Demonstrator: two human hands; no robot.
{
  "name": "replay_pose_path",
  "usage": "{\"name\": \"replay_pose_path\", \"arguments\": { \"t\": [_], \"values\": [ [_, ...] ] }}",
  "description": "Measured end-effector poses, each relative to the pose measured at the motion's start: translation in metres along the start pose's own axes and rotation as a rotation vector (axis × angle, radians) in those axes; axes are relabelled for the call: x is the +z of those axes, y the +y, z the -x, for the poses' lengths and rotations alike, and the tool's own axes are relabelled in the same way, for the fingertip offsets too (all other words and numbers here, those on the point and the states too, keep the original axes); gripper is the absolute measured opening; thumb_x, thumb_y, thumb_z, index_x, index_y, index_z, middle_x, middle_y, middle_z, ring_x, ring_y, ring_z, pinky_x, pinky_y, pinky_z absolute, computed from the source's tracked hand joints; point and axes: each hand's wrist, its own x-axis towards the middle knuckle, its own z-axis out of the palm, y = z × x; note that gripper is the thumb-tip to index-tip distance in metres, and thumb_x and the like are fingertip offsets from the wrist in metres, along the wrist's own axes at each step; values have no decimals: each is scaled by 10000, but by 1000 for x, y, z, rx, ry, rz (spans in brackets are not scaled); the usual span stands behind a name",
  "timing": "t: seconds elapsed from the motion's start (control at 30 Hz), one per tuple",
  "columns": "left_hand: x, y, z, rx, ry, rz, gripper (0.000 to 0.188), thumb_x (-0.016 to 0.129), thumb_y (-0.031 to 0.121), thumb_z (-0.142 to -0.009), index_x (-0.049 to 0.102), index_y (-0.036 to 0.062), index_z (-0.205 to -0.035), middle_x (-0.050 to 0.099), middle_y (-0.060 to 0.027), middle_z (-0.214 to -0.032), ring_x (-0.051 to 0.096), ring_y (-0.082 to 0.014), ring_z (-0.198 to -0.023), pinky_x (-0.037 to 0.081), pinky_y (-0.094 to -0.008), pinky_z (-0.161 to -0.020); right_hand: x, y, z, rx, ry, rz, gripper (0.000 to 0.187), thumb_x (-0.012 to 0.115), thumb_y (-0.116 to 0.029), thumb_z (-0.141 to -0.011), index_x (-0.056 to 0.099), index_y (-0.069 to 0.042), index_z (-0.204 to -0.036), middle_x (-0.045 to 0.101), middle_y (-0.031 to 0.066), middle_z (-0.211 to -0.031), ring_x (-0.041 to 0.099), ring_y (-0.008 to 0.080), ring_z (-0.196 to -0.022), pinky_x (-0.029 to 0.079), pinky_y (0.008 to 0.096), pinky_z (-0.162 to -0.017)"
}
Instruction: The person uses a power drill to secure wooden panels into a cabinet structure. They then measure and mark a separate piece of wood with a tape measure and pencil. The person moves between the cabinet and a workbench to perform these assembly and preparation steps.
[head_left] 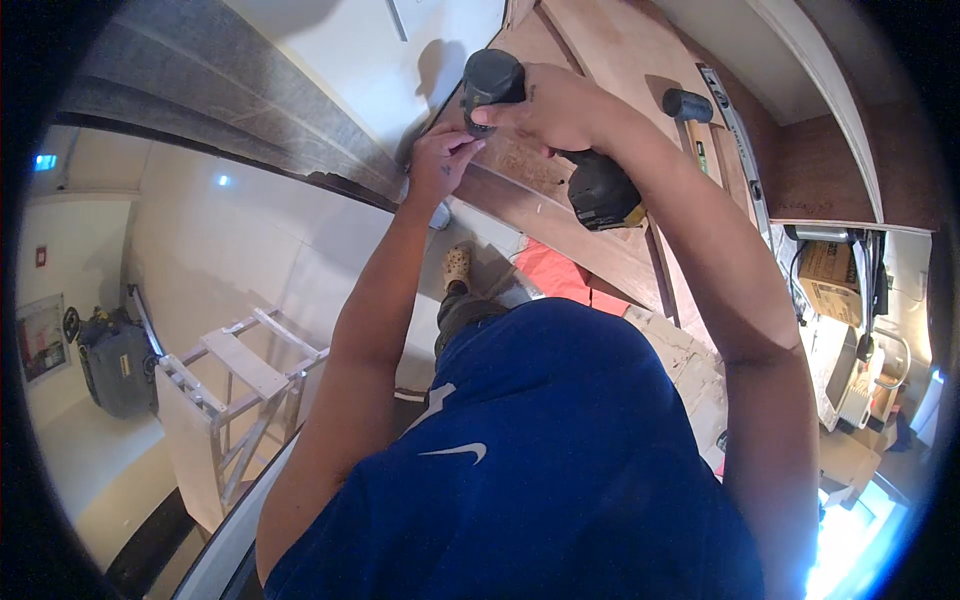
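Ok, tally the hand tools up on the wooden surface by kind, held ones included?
Cordless drill, gripped by the right hand, with the left hand beside its nose: 1
Hammer: 1
Spirit level: 1
Total: 3

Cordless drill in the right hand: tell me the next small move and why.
Probably press the cordless drill straight into the wooden board and squeeze the trigger gently. The right hand grips its body, and the left hand pinches something at the nose, too small to tell, seemingly steadying it at the board's edge.
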Motion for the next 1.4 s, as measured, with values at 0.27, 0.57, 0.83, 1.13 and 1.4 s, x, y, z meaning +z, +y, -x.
{"name": "replay_pose_path", "arguments": {
  "t": [0.27,0.57,0.83,1.13,1.4],
  "values": [
    [-5,7,1,-52,-47,20,138,797,86,-823,768,7,-932,708,-136,-890,687,-299,-771,538,-368,-698,7,-10,3,28,26,141,531,757,-521,-903,689,-64,-1164,671,96,-725,653,193,-625,517,360,-599],
    [-3,4,1,14,2,28,154,786,87,-836,785,50,-986,713,-119,-919,691,-287,-793,550,-374,-710,2,-19,12,23,26,185,581,745,-563,-895,692,-43,-1148,702,159,-771,700,247,-671,539,403,-681],
    [-6,5,2,10,-50,-38,172,783,85,-843,787,67,-1014,710,-113,-937,687,-281,-805,554,-368,-722,12,-9,5,27,87,232,611,735,-589,-887,695,-38,-1148,718,190,-828,710,324,-803,534,432,-758],
    [-1,3,3,25,-18,-12,188,793,97,-845,789,74,-1032,712,-111,-953,691,-274,-811,555,-362,-722,11,-12,6,40,71,203,615,737,-586,-885,696,-41,-1166,726,208,-867,717,341,-849,538,437,-787],
    [-3,5,2,19,-26,-65,157,799,101,-834,782,64,-985,703,-118,-932,683,-290,-785,546,-372,-698,9,-23,9,97,26,258,668,720,-619,-879,681,-34,-1200,735,236,-938,717,384,-955,541,458,-851]
  ]
}}
